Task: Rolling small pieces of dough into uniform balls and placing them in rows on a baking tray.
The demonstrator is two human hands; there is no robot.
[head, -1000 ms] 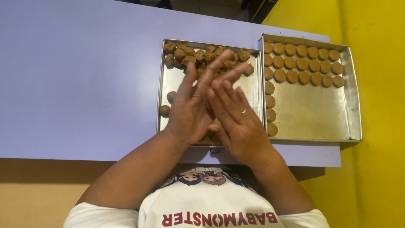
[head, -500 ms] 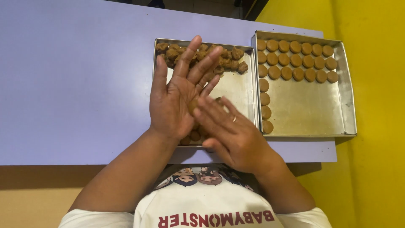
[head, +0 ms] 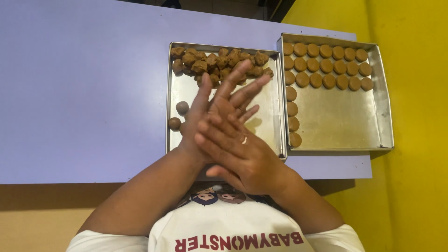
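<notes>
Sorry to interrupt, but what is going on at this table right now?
A person presses the right hand flat over the left hand above the left tray, palms together; anything between them is hidden. That tray holds a heap of rough dough lumps and two smooth balls. The right tray holds neat rows of flattened rounds.

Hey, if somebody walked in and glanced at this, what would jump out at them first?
Probably the two hands pressed palm to palm over the near tray: the right hand lies across the left hand, both above the left metal tray. Next, the heap of rough brown dough lumps at that tray's far end. Then the neat rows of smooth round dough discs in the right tray, beside the yellow wall.
</notes>
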